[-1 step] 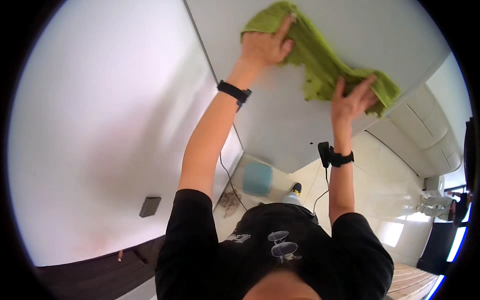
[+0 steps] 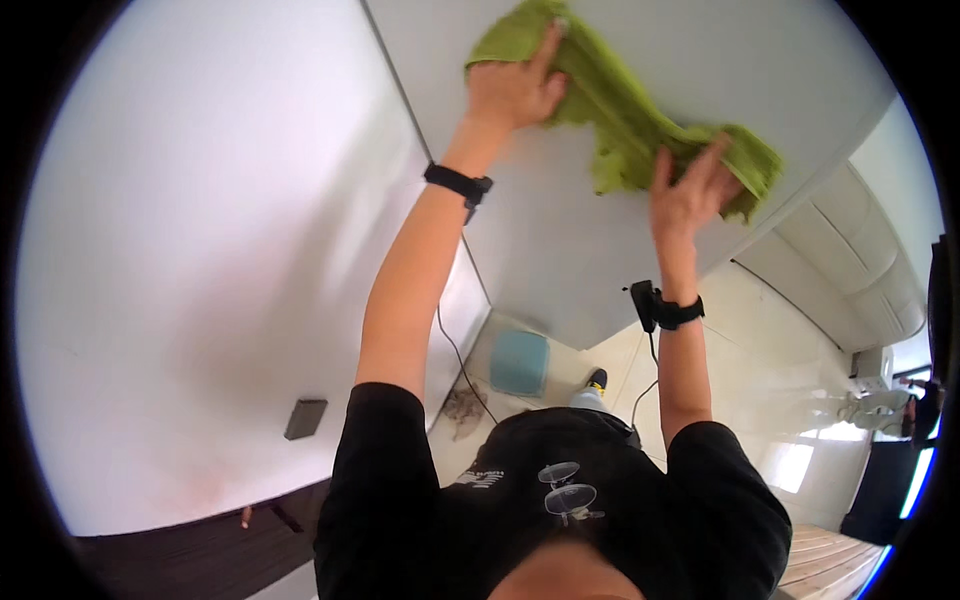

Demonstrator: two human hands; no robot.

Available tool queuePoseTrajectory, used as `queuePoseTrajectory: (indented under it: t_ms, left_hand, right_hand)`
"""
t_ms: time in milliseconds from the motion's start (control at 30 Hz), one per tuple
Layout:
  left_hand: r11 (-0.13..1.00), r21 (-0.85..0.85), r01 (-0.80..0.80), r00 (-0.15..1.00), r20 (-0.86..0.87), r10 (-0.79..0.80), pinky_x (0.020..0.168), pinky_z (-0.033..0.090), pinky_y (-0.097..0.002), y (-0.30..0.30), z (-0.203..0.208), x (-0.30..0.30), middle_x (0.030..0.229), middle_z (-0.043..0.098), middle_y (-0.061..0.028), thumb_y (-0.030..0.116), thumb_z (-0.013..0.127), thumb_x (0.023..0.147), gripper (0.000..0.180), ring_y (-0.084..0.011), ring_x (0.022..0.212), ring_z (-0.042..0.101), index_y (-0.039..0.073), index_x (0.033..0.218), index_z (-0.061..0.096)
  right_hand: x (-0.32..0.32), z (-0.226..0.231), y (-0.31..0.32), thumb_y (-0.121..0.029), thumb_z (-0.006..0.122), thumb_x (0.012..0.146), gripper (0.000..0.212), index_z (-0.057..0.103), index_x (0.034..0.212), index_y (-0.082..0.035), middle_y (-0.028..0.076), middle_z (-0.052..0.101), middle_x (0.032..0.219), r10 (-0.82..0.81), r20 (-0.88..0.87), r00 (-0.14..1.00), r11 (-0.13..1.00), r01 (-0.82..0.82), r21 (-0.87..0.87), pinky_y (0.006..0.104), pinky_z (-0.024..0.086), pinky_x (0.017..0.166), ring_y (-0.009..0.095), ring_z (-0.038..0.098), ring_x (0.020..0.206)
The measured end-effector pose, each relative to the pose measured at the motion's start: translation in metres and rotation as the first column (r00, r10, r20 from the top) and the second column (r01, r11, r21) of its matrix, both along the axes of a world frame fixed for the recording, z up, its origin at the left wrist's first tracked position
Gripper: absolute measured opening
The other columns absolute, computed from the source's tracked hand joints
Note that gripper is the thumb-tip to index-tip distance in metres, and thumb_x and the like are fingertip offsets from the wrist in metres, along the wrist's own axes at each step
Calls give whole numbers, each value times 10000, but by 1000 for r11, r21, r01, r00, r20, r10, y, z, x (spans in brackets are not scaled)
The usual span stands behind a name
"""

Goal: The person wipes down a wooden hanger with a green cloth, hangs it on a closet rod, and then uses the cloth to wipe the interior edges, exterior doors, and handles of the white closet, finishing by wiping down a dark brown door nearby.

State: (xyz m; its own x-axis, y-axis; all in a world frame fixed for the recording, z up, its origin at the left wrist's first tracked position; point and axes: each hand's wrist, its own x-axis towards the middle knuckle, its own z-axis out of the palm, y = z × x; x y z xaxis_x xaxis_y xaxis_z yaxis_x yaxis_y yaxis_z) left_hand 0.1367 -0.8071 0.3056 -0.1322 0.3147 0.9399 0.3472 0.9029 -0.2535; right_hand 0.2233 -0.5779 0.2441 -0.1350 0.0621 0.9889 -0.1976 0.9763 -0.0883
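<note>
A lime-green cloth (image 2: 612,85) with a ragged lower edge lies bunched against a large pale grey panel (image 2: 560,215). My left hand (image 2: 512,92) holds the cloth's upper left end, index finger stretched over the fabric and thumb apart; some of its fingers are hidden in the cloth. At the lower right end, my right hand (image 2: 690,195) grips the cloth, its thumb and index finger showing and the others partly covered by a fold. Both arms reach up with black wristbands on.
Left of the panel stands a white wall (image 2: 220,230) with a small dark grey box (image 2: 306,418) on it. Below are a light blue stool (image 2: 520,362) and a thin cable (image 2: 455,345). A cream sofa (image 2: 850,250) stands right; a person (image 2: 925,410) is at the far right.
Both hands and the green cloth have shifted a little to the left across the panel. Their hold on the cloth looks the same.
</note>
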Motion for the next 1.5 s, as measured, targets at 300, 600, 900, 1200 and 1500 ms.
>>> queuePoseTrajectory:
  t_ms: [300,600,900,1200,1500]
  left_hand:
    - [902,305,-305,861,493,124,736,454,-503,-84,-119,21,968,592,-327,214,465,917,687,-454,843,575,-116,1425,142]
    - [955,297,14,836,521,-174,838,487,-460,-13,-174,72,1162,568,-294,93,552,845,638,-421,987,590,-91,1395,287]
    - [861,289,418,889,67,-454,842,499,-430,150,-38,69,1186,586,-189,184,574,837,596,-358,1008,597,71,1400,414]
    - [864,312,395,894,88,-440,929,437,-489,179,-100,82,1246,552,-157,301,578,824,538,-349,1098,548,122,1328,525]
    - [833,218,508,604,599,-525,958,429,-451,164,-179,73,1298,541,-56,230,580,834,484,-286,1164,520,255,1316,534]
  right_hand:
    - [-15,-22,-98,-194,643,810,567,494,1345,-78,102,602,1071,192,258,947,967,-227,116,433,432,945,239,586,982]
    - [39,-68,-29,-124,616,828,611,407,1395,-32,229,547,1163,252,360,898,965,-260,-29,475,387,1001,401,515,1106]
    - [43,24,76,-148,609,875,605,343,1363,90,229,523,1242,200,-49,979,885,-202,-420,431,344,1015,382,446,1202]
    - [30,-50,109,-130,532,882,305,527,1130,48,182,643,992,351,93,932,853,-278,-442,381,478,792,300,625,891]
    - [33,-150,134,-59,567,853,545,363,1350,32,237,426,1350,337,276,900,894,-214,-393,425,389,988,355,484,1188]
